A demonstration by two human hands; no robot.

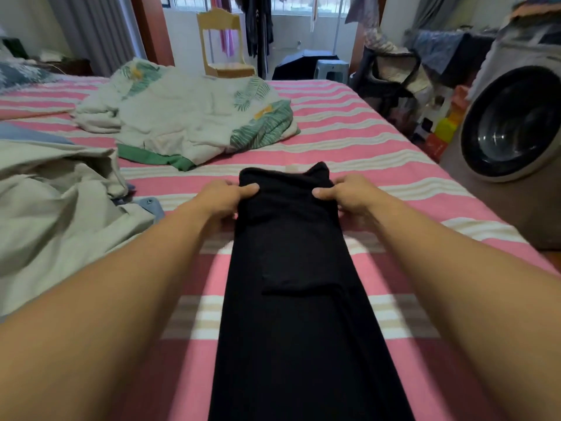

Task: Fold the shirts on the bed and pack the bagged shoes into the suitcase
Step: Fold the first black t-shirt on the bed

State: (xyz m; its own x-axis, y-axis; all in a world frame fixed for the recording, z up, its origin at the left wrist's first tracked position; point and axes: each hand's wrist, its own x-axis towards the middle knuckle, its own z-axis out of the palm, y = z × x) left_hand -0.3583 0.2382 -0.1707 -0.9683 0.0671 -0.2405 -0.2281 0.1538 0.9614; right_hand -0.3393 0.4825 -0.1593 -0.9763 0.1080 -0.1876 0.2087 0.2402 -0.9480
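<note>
Head view: black shirt lies as a long narrow strip on the striped bed | left hand and right hand each grip its far end, pinching | risk: uneven lift skews the fold; layers may slip apart.

Soft daylight, wide-angle view.
The window behind glares white; forearms cast faint shadows on the bed; edges bend and blur.
</note>
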